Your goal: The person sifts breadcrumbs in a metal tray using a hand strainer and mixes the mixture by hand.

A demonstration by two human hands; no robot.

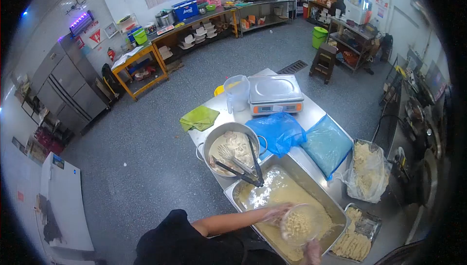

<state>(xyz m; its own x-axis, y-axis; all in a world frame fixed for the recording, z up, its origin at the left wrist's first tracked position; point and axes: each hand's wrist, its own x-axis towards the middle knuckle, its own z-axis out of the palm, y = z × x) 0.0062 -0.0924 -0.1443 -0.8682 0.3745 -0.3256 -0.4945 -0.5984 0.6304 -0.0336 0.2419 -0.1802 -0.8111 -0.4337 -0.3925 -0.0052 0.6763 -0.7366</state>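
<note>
My left hand [278, 212] grips the left rim of what looks like a round strainer [314, 221], with pale lumpy crumbs [297, 223] inside. At its lower edge, my right hand [313, 252] is closed on it, partly cut off and blurred. The strainer is over a deep metal tray [340, 215] of pale yellow powder [292, 196]. Left of the tray stands a two-handled pot [206, 144] of whitish batter with pieces in it. A whisk [238, 160] and black-tipped tongs [254, 155] lie across the pot.
A smaller tray [373, 223] holds coated strips beside a clear bag [372, 167] of crumbs. Blue bags [327, 143], a scale [276, 92], a plastic jug [237, 90] and a green cloth [199, 118] sit on the steel table [220, 103]. Cooking equipment [428, 143] lines the right.
</note>
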